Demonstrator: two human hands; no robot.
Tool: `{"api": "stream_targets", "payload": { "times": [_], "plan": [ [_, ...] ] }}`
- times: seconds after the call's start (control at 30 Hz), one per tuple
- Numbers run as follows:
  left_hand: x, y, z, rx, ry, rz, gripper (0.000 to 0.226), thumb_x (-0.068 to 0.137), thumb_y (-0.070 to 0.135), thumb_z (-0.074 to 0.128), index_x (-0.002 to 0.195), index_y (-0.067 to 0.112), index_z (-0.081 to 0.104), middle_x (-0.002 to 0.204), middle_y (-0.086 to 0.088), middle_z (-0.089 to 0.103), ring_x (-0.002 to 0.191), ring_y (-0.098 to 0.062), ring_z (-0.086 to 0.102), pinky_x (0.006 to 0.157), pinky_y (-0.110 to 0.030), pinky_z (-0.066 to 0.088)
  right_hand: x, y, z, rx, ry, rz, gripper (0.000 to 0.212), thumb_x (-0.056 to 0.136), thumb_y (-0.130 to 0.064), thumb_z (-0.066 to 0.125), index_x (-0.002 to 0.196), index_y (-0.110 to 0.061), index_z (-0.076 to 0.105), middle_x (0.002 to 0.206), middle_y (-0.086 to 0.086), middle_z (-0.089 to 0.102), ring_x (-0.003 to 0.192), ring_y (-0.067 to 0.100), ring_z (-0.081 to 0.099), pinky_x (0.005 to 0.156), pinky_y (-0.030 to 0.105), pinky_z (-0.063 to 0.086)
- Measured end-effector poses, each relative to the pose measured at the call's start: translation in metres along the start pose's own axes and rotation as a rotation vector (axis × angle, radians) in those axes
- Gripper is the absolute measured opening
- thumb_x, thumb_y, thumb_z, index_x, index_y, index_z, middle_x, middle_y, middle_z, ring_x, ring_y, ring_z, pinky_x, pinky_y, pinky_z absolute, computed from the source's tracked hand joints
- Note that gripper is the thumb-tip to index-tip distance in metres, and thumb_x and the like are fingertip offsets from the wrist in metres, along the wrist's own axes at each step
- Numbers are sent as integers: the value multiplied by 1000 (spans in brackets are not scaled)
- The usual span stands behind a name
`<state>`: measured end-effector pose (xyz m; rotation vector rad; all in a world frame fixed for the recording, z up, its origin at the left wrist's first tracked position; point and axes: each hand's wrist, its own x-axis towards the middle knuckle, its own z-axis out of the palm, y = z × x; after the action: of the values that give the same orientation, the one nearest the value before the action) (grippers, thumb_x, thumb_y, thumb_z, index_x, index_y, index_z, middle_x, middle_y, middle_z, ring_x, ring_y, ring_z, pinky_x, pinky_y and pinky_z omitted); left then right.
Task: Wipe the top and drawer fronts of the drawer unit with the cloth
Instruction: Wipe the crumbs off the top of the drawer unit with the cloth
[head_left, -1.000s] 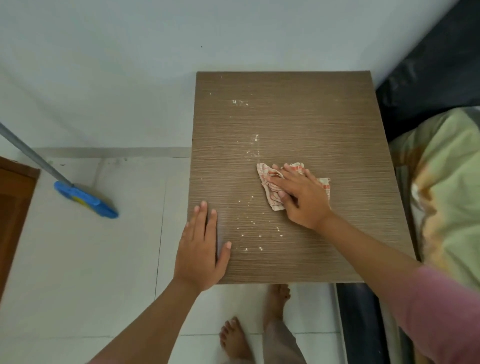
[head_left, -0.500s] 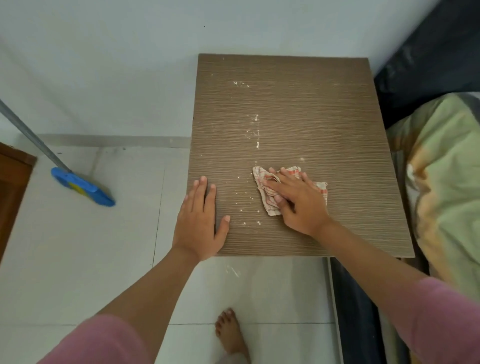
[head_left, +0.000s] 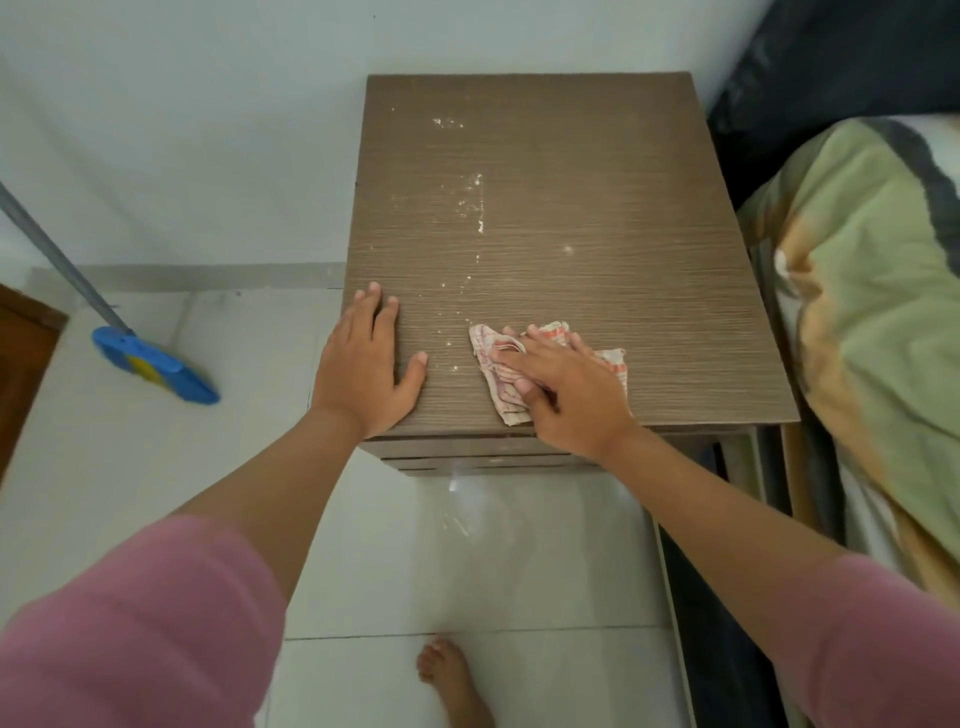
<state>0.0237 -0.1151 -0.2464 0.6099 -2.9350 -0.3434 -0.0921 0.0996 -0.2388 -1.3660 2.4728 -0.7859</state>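
The brown wood-grain drawer unit (head_left: 597, 208) stands against the white wall. White crumbs and dust streak its top down the middle-left. My right hand (head_left: 566, 395) presses a crumpled white-and-red cloth (head_left: 498, 374) flat on the top near the front edge. My left hand (head_left: 366, 364) lies flat, fingers spread, on the front left corner of the top. Thin strips of the drawer fronts (head_left: 467, 454) show under the front edge. Some white dust lies on the floor tiles (head_left: 457, 519) below.
A bed with a green and orange blanket (head_left: 872, 322) sits close on the right. A blue broom head (head_left: 156, 371) with a grey handle leans at the left. A brown wooden edge (head_left: 21, 364) is at far left. My bare foot (head_left: 452, 680) stands on the tiles.
My right hand has dragged the cloth toward the front edge of the top, sweeping crumbs off onto the floor. My left hand stayed on the front left corner. The view drew back.
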Motion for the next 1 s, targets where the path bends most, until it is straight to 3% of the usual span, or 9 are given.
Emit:
{"api": "stream_targets", "payload": {
  "times": [0.2,0.27,0.33,0.5,0.67,0.8,1.0],
  "plan": [
    [-1,2,-1,2,-11,-10,71,86,47,39,140,2,29,150,-17,24,140,-31,19,113,-42,18,-40,-14,9,110,-2,14,40,84,-10,44,117,-21,65,127,0,61,126,20,50,108,43,23],
    [-2,3,-3,-3,-24,-10,71,86,47,38,140,1,29,150,-19,24,139,-32,19,113,-43,19,-55,-23,2,146,-28,-15,37,83,-11,43,108,-18,69,109,3,71,106,25,65,95,41,47],
    [-2,4,-6,-6,-46,-14,71,87,46,37,139,0,29,149,-20,25,139,-34,19,113,-44,20,-69,-30,-8,156,-86,-34,34,83,-7,49,109,-17,69,99,2,73,88,24,69,74,36,57],
    [-4,6,-10,-19,-139,-48,71,88,47,33,140,-1,26,150,-22,21,140,-35,17,113,-47,21,-82,-41,-31,262,-78,67,39,84,-2,52,117,-19,66,111,-4,70,101,13,66,85,35,54],
    [1,7,-18,-68,-188,-62,71,90,42,43,142,0,21,153,-20,15,141,-33,10,114,-47,15,-33,-48,-63,354,59,178,41,84,-5,45,118,-18,64,111,-9,67,95,4,63,81,28,53],
    [15,4,-23,-102,-171,-28,74,88,48,34,143,1,18,154,-17,11,142,-29,7,113,-42,9,28,-37,-78,405,207,237,39,87,-3,47,119,-18,63,107,-8,68,94,15,67,83,39,55],
    [83,-7,-25,-119,-103,2,71,89,46,33,143,2,19,155,-15,10,143,-26,4,112,-39,5,129,-2,-101,463,411,324,32,94,-4,47,121,-13,60,108,-10,63,100,0,59,84,12,47]
  ]
}}
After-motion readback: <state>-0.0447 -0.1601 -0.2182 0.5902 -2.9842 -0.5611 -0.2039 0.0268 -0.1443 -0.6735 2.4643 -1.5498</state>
